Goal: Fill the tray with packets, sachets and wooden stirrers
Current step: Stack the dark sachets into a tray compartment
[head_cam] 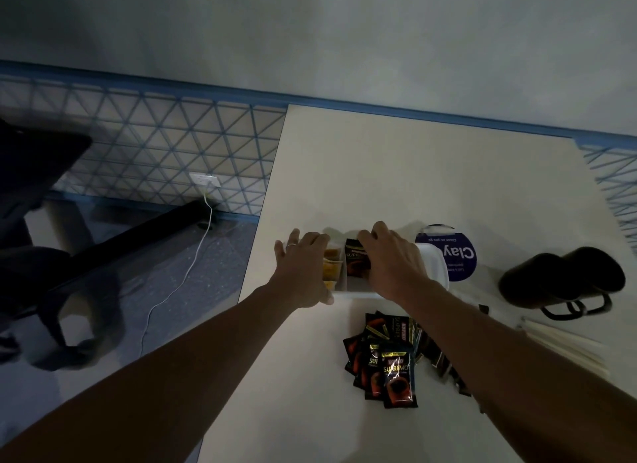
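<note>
A white tray sits on the table ahead of me. My left hand rests flat on the tray's left side, over the compartment with yellow sachets. My right hand reaches into the middle compartment, fingers curled round a dark coffee packet standing upright there. A pile of several dark coffee packets lies on the table nearer to me. Pale wooden stirrers lie in a bundle at the right.
Two dark mugs lie on their sides at the right. A round blue sign lies behind the tray. The table's left edge drops to a floor with a white cable and dark chair parts.
</note>
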Available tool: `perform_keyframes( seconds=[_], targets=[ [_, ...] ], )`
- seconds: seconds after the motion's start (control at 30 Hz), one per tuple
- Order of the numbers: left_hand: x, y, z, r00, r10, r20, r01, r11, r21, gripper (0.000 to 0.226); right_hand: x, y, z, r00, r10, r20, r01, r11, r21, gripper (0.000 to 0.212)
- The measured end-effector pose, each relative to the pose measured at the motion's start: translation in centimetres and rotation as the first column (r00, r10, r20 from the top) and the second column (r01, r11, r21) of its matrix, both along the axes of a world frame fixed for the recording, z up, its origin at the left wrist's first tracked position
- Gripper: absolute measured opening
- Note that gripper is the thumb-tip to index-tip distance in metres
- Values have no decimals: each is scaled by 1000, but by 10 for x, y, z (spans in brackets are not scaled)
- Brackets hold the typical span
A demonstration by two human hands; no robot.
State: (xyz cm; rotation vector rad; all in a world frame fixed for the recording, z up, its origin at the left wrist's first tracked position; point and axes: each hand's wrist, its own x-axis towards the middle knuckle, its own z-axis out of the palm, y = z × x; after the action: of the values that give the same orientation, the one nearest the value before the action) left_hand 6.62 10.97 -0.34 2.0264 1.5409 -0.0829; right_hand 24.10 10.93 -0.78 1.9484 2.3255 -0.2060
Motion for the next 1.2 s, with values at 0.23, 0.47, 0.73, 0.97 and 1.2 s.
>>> perform_keyframes(
  seconds=[0.23, 0.47, 0.73, 0.97, 1.2],
  targets=[
    [0, 0, 2, 1000, -3, -9, 3, 1000, 8, 106, -3, 0, -4, 999, -34, 34, 32, 998, 53, 48],
    [-1, -1, 4, 999, -14, -31, 14, 1000, 6, 111, 8, -3, -4, 993, -65, -99, 70, 996, 52, 51],
    [6, -14, 19, 974, 63, 215, -105, 977, 188, 98, 29, -30, 13, 956, -56, -289, 121, 969, 214, 45],
    [35, -56, 24, 890, 121, 439, -242, 943, 230, 42, 46, -77, 15, 896, 40, -442, 87, 961, 264, 24],
    [49, -106, -3, 917, 205, 342, -233, 972, 42, 34, 63, -126, -3, 900, -63, -431, 38, 997, -66, 45]
  ],
)
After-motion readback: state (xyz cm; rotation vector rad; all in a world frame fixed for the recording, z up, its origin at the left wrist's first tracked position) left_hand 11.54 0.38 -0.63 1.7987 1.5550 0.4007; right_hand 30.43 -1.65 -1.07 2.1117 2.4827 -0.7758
